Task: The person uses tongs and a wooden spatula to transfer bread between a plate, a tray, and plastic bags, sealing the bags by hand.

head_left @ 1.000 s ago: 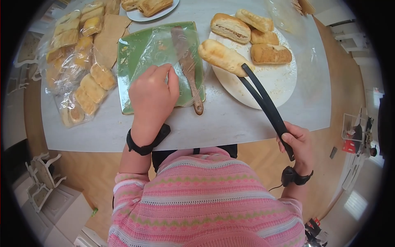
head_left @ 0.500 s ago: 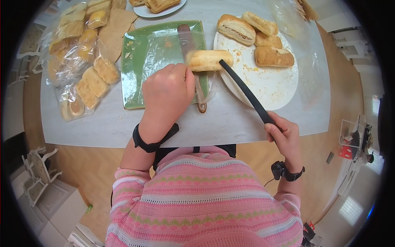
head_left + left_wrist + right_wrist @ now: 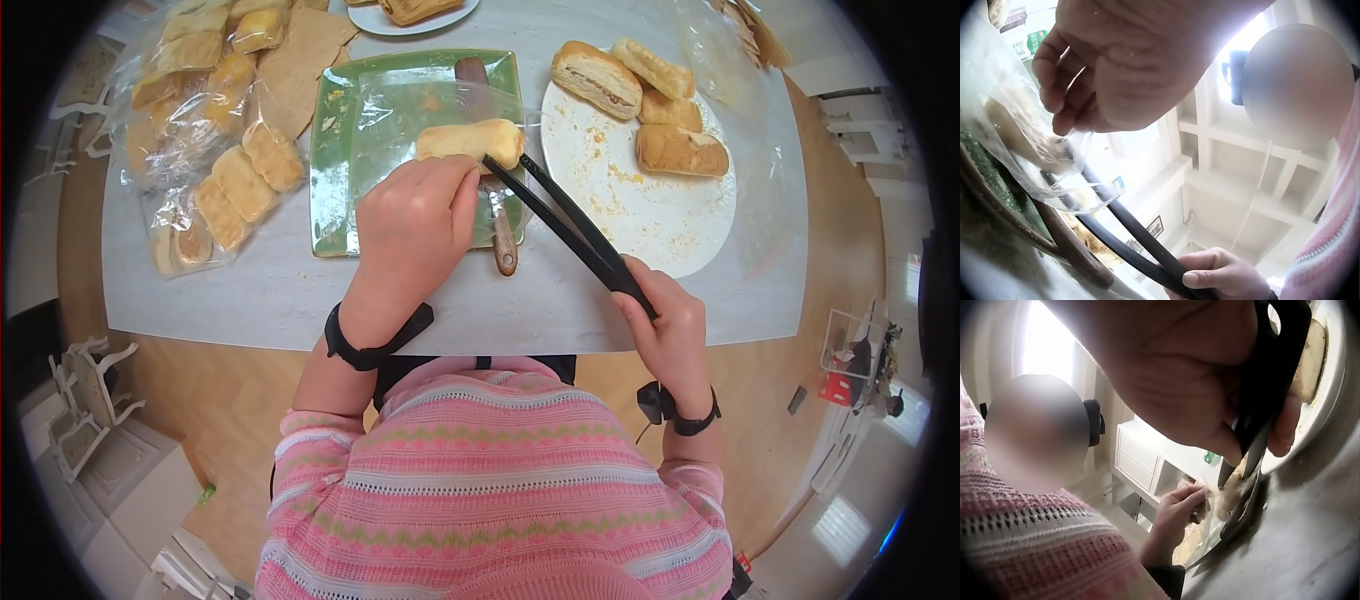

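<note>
My left hand (image 3: pixel 415 215) pinches the edge of a clear plastic bag (image 3: pixel 1029 125) above the green square plate (image 3: pixel 335 200). A pale oblong bread roll (image 3: pixel 470 142) lies within the bag, its near side partly hidden by the left hand. In my right hand (image 3: pixel 665 325) I grip black tongs (image 3: pixel 585 245), whose tips are spread apart at the roll's right end. Under the bag, a brown utensil with a wooden handle (image 3: pixel 505 240) lies across the plate's right side, its handle end past the rim.
A white round plate (image 3: pixel 640 235) at right carries several filled rolls (image 3: pixel 683 152) and crumbs. Bagged breads (image 3: pixel 235 185) lie at left beside brown paper (image 3: pixel 300 70). Another white plate (image 3: pixel 430 22) with pastries stands at the back. The table's front edge runs close to my body.
The tongs have carried the roll left from over the white plate into the bag, and their tips have spread apart. My left hand has shifted slightly right, still pinching the bag.
</note>
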